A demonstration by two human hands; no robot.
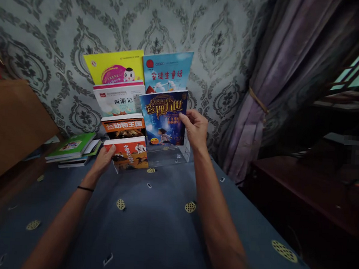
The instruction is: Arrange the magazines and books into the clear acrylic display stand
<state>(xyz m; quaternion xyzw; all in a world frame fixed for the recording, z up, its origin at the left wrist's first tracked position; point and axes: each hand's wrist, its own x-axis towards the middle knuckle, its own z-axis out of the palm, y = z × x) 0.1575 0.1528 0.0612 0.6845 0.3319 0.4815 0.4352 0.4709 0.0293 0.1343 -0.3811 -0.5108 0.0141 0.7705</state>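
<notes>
A clear tiered book stand (166, 157) holds upright books in two columns. My right hand (195, 127) pinches the right edge of a dark blue book (165, 119), thumb on the cover and fingers behind. With its thumb on the cover, my left hand (105, 156) grips the left edge of an orange-red book (130, 154) at the lower left front. Behind that one, rising in steps, are a black and orange animal book (124, 127), a white book (119, 101) and a yellow book (117, 65). A light blue book (167, 71) stands behind the dark blue one.
Several books lie in a pile, a green book (72, 145) on top, left of the stand. A brown board or box (18, 118) is at the far left. Patterned wall and a tied curtain (248, 130) border the blue tablecloth (153, 229); a dark red surface (299, 197) is at right.
</notes>
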